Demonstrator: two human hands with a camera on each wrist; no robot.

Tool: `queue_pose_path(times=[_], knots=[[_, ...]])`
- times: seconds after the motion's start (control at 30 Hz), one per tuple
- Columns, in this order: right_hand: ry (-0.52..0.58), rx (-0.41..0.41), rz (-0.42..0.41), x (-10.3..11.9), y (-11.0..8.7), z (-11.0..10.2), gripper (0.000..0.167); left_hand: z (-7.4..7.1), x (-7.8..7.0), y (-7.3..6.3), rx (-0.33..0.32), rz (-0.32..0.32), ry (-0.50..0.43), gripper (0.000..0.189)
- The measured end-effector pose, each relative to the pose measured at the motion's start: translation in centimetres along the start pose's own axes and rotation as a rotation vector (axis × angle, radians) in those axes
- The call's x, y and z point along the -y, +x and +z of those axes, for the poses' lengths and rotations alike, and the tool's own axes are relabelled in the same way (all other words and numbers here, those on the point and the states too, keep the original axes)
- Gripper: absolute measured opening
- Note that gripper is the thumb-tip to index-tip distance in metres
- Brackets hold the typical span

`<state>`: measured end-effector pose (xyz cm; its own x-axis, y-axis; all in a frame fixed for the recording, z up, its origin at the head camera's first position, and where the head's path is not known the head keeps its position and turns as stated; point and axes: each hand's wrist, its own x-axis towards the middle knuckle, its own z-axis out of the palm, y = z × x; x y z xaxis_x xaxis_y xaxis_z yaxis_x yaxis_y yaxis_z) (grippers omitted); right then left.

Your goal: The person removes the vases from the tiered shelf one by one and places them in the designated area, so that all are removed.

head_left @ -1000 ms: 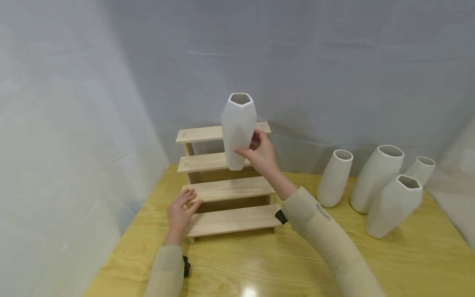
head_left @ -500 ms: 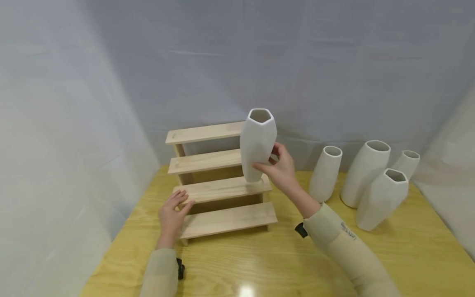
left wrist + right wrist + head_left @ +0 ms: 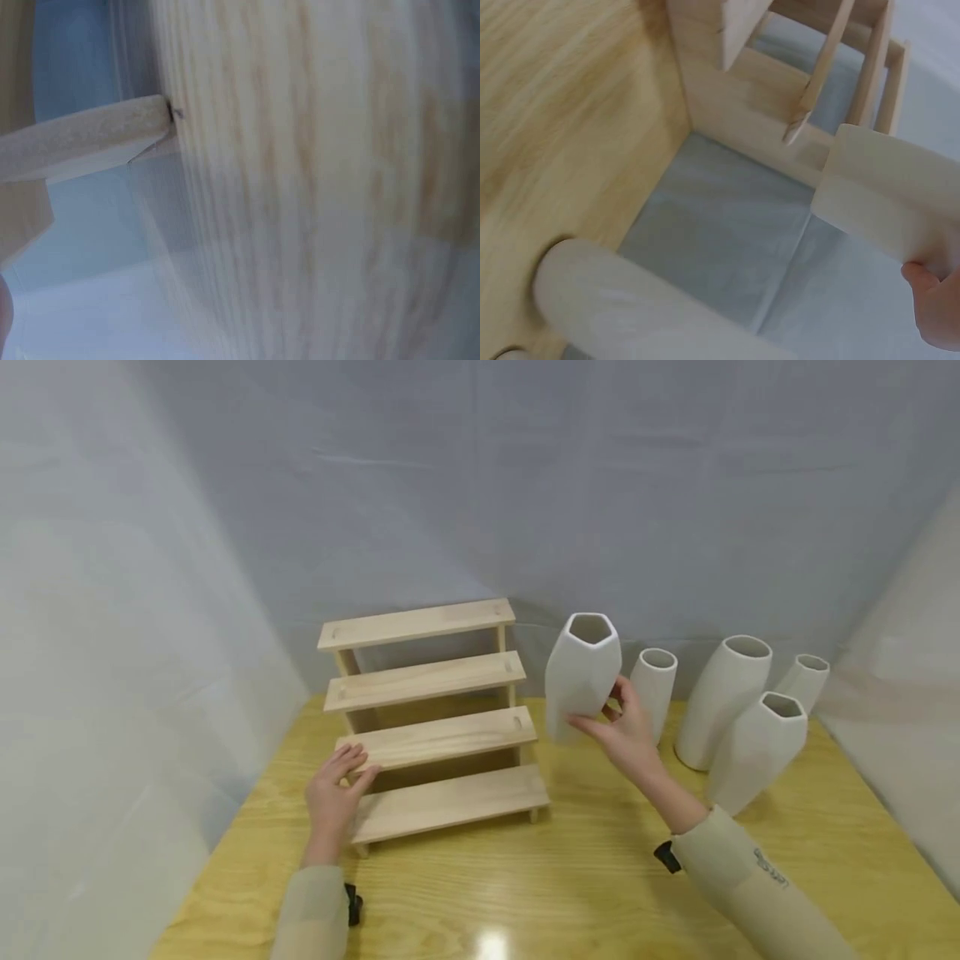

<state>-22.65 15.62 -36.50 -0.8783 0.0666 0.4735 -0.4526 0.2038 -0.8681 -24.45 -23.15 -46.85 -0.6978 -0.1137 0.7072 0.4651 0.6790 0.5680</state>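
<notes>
My right hand grips a white faceted vase low on its body, thumb in front and fingers behind. In the right wrist view the base of this vase is raised off the table, beside the stepped wooden stand. The stand has several tiers of pale boards. At its left side my left hand holds the front left corner of the second board from the bottom, fingers over the top and thumb at the front edge. Mostly wood grain of a board fills the left wrist view.
Several white vases stand on the right of the yellowish wooden table: a slim round one, a large round one, a small one behind, and another faceted one. A grey curtain hangs behind the stand.
My right hand has carried the vase rightward and down, from in front of the upper tiers to the stand's right side. The left hand keeps its place on the stand; the view has shifted slightly.
</notes>
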Motion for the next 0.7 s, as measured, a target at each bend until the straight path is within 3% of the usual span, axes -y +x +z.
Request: queue_pose_path(times=[0.3,0.7], knots=[[-0.067,-0.059,0.016,-2.5,-1.8,-3.8,0.058,-0.3,-0.1,0.0,0.016,-0.002,0.021,0.028],[-0.175,-0.121,0.137,-5.6,-3.9,-7.2,0.063,0.1,0.3,0.0,-0.008,0.051,0.045,0.029]])
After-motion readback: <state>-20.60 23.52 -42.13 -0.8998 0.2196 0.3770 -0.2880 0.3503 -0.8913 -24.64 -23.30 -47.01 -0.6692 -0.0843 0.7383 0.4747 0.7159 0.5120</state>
